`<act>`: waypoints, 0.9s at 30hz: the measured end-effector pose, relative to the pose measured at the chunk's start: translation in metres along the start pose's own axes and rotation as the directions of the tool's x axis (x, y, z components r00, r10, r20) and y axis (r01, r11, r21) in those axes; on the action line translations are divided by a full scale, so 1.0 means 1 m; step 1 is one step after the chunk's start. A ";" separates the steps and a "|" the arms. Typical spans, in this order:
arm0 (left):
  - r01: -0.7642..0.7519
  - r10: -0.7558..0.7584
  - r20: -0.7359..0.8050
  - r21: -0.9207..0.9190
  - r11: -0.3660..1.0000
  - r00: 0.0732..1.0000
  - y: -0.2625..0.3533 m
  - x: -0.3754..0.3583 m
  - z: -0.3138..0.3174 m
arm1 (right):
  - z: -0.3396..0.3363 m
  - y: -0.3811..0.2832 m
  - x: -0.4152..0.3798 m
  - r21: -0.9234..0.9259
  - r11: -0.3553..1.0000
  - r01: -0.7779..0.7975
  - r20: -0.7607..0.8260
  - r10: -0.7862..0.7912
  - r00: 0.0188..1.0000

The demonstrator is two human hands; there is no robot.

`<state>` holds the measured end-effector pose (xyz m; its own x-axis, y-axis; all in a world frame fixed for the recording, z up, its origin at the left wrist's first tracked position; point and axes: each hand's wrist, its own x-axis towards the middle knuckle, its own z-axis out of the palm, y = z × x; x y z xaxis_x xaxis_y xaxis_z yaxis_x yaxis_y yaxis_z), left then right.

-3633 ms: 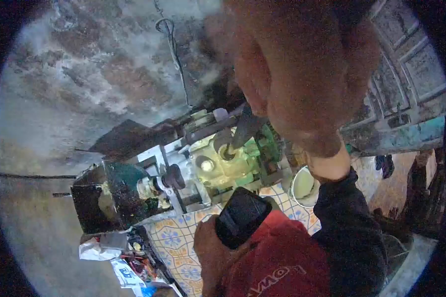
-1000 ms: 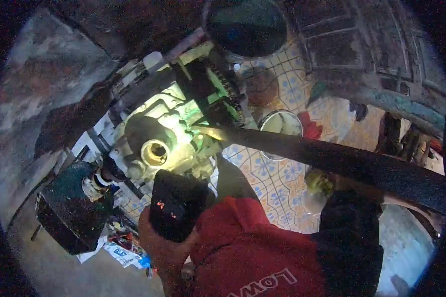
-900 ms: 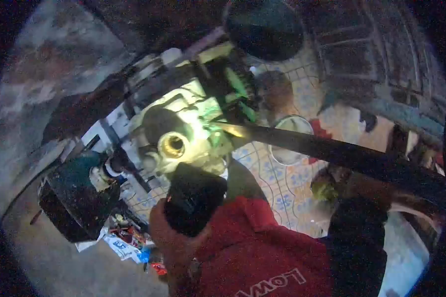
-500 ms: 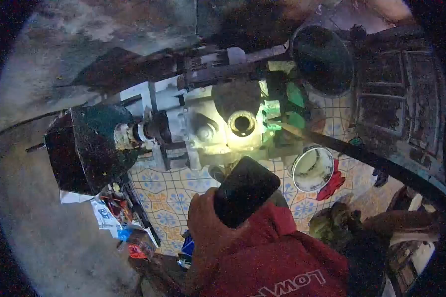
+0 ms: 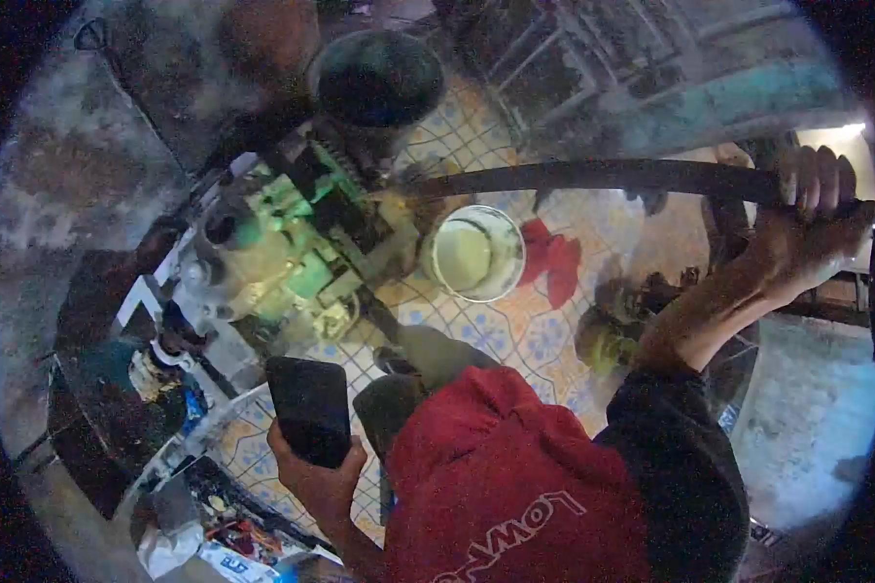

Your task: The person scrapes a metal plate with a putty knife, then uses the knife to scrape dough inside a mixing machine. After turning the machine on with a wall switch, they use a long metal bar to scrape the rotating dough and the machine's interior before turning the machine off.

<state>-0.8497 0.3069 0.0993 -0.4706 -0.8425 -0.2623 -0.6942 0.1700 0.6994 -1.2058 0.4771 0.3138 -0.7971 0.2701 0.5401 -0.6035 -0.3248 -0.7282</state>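
In my left hand (image 5: 319,486) is a dark smartphone (image 5: 309,413), held upright with the fingers closed round its lower part. Light falls on the metal machine (image 5: 306,277) just beyond the phone; its parts are blurred. At the far right my right hand (image 5: 812,209) is wrapped round the end of a long dark bar (image 5: 603,177). The bar runs leftward across the view to the machine's right side, where its far end is hard to make out.
A white bucket (image 5: 478,255) stands on the patterned tile floor beside a red cloth (image 5: 554,260). A large dark round tub (image 5: 379,80) is behind the machine. Packets and loose items (image 5: 238,534) lie at the lower left. A dark hopper-like box (image 5: 102,413) is at the left.
The view has swung right, so the machine now appears further left. The phone stands more upright. My right hand now shows on the bar's end; its grip was not visible before.
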 end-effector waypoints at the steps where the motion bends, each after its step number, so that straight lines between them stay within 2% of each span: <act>1: 0.029 -0.029 0.016 -0.004 1.000 0.999 0.001 -0.013 0.006 | -0.021 -0.009 0.006 -0.024 0.999 -0.030 0.034 0.031 0.999; 2: 0.090 -0.089 0.024 -0.064 0.994 0.996 0.009 -0.028 0.011 | -0.041 -0.018 0.013 -0.051 0.997 -0.058 0.068 0.062 0.996; 4: 0.067 -0.065 0.036 -0.048 0.997 0.997 0.011 -0.051 0.020 | -0.081 -0.019 0.031 -0.112 0.992 -0.063 0.126 0.078 0.989; 6: 0.005 -0.006 0.021 0.030 1.000 1.000 0.007 -0.073 0.035 | -0.120 -0.008 0.044 -0.110 0.990 -0.088 -0.011 0.087 0.996; 7: 0.010 -0.010 0.024 0.008 1.000 1.000 0.005 -0.078 0.043 | -0.140 0.007 0.050 -0.114 0.987 -0.110 -0.079 0.101 0.992; 9: 0.016 -0.015 0.030 -0.030 0.999 0.999 0.010 -0.092 0.065 | -0.194 0.043 0.068 -0.304 0.943 -0.137 -0.213 0.073 0.974; 11: 0.085 -0.084 0.025 -0.024 0.996 0.996 0.026 -0.100 0.090 | -0.244 0.088 0.083 -0.551 0.824 -0.129 -0.239 -0.007 0.971; 13: 0.126 -0.123 0.042 -0.073 0.989 0.992 0.039 -0.103 0.122 | -0.314 0.150 0.107 -0.451 0.868 -0.205 -0.232 0.108 0.967; 15: 0.084 -0.084 -0.004 0.003 0.996 0.996 0.054 -0.102 0.167 | -0.428 0.243 0.141 -0.317 0.926 -0.204 -0.212 0.141 0.967; 17: 0.162 -0.161 0.036 -0.018 0.987 0.986 0.056 -0.101 0.220 | -0.481 0.317 0.181 -0.197 0.922 -0.332 -0.244 0.282 0.928; 18: 0.242 -0.242 0.000 -0.046 0.969 0.970 0.032 -0.107 0.256 | -0.507 0.354 0.200 -0.135 0.910 -0.392 -0.258 0.350 0.900; 20: 0.150 -0.144 -0.056 0.131 0.980 0.988 0.071 -0.112 0.313 | -0.564 0.417 0.221 -0.158 0.900 -0.407 -0.252 0.362 0.897; 21: 0.228 -0.226 -0.034 0.043 0.973 0.973 0.088 -0.114 0.339 | -0.543 0.420 0.225 -0.268 0.885 -0.381 -0.286 0.304 0.909; 22: 0.305 -0.306 -0.012 -0.052 0.951 0.952 0.102 -0.114 0.369 | -0.560 0.445 0.236 -0.356 0.862 -0.360 -0.299 0.260 0.918; 24: 0.223 -0.229 0.052 0.099 0.970 0.972 0.171 -0.112 0.424 | -0.620 0.514 0.257 -0.507 0.796 -0.330 -0.313 0.187 0.931; 27: 0.291 -0.286 0.164 -0.006 0.957 0.944 0.191 -0.116 0.483 | -0.643 0.568 0.280 -0.331 0.862 -0.383 -0.387 0.246 0.889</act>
<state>-1.1907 0.6844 -0.0575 -0.3352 -0.7602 -0.5565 -0.7979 -0.0850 0.5967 -1.7578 0.9513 -0.2199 -0.8487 0.5106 0.1376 -0.2081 -0.0833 -0.9745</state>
